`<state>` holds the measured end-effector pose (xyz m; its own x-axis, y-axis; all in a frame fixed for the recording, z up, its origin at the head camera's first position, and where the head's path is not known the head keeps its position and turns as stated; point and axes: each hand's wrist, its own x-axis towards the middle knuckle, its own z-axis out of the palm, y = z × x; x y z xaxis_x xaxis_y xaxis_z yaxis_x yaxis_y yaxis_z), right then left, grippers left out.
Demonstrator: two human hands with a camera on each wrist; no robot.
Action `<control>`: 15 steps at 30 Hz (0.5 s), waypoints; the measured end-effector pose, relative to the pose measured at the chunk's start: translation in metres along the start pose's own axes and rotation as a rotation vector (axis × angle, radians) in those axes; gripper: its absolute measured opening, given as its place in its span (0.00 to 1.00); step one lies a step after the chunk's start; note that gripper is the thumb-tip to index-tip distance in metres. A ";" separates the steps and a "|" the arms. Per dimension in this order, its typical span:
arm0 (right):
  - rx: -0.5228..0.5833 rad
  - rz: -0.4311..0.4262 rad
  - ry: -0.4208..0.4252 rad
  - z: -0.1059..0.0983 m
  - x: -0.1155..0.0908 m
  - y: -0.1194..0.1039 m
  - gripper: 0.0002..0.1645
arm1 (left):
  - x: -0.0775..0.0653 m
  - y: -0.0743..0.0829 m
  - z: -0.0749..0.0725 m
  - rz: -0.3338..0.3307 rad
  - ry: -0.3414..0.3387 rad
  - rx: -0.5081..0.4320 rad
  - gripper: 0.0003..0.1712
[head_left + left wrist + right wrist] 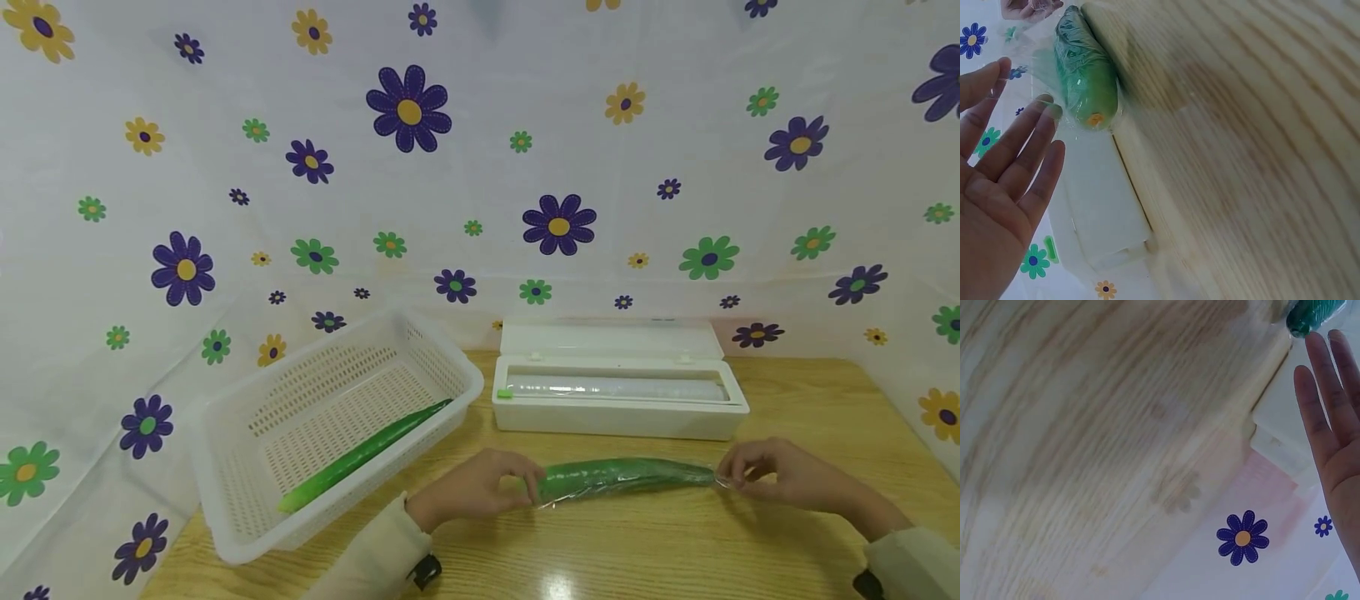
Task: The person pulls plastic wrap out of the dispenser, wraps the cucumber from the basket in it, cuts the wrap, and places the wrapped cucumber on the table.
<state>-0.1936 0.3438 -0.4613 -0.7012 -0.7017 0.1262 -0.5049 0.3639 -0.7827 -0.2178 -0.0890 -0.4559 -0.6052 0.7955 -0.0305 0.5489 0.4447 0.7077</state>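
Note:
A cucumber (622, 477) wrapped in clear plastic wrap (1044, 72) lies crosswise in front of me, close over the table. At its left end my left hand (480, 487) pinches the film between thumb and index finger; the other fingers are spread in the left wrist view. My right hand (787, 475) pinches the gathered film at the narrow right end. From the right wrist view, several fingers (1329, 387) reach toward the dark green tip, with the thumb out of view.
Behind the cucumber stands a white wrap dispenser box (622, 421), lid raised, with a roll of film (615, 388) inside. To the left, a white perforated basket (212, 483) holds another cucumber (367, 450). A flower-patterned sheet (480, 175) hangs behind the wooden table (600, 558).

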 end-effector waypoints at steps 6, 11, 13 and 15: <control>0.009 0.053 -0.048 0.004 0.000 0.002 0.05 | 0.000 0.006 0.004 0.013 -0.034 0.197 0.04; -0.085 0.060 -0.029 0.006 0.000 0.002 0.06 | 0.003 0.010 0.005 0.056 -0.031 0.330 0.05; -0.132 0.060 -0.011 0.006 0.001 0.003 0.07 | 0.004 0.009 0.005 0.068 -0.020 0.353 0.05; -0.164 0.065 0.001 0.007 0.001 0.003 0.08 | 0.005 0.008 0.007 0.085 -0.004 0.374 0.05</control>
<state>-0.1926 0.3396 -0.4675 -0.7356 -0.6728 0.0792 -0.5337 0.5037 -0.6793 -0.2127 -0.0793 -0.4553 -0.5461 0.8376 0.0139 0.7701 0.4954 0.4018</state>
